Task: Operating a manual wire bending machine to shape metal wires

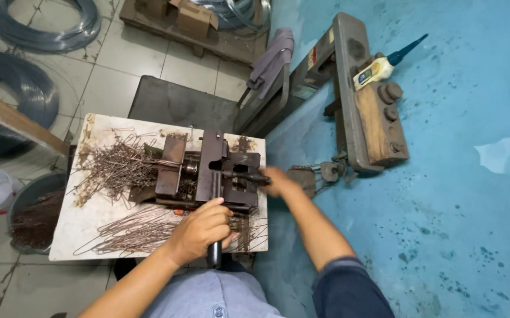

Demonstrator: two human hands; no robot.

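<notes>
A: Your left grip (203,228) was clamped round the dark lever handle (214,250) at the near edge of the desk (84,232); your right grip (276,180) sat at the side rod (248,176) of the bending jig (208,174). Closed on it or just touching, I couldn't tell.

B: And how far along were you?

A: Mid-run, I'd judge. You had a heap of bent wire pieces (116,168) left of the jig, touching it, plus a fan of long formed wires (140,231) just beside your left grip. Plenty was left: big wire coils (43,26) lay on the floor, and a bucket (34,215) beside the desk held more pieces.

B: What was hidden?

A: Your right fingers were behind the jig. Whether a wire sat in the jig was too dark to tell. The handle's lower end was cut off by your lap, and the coils ran out of frame.
</notes>
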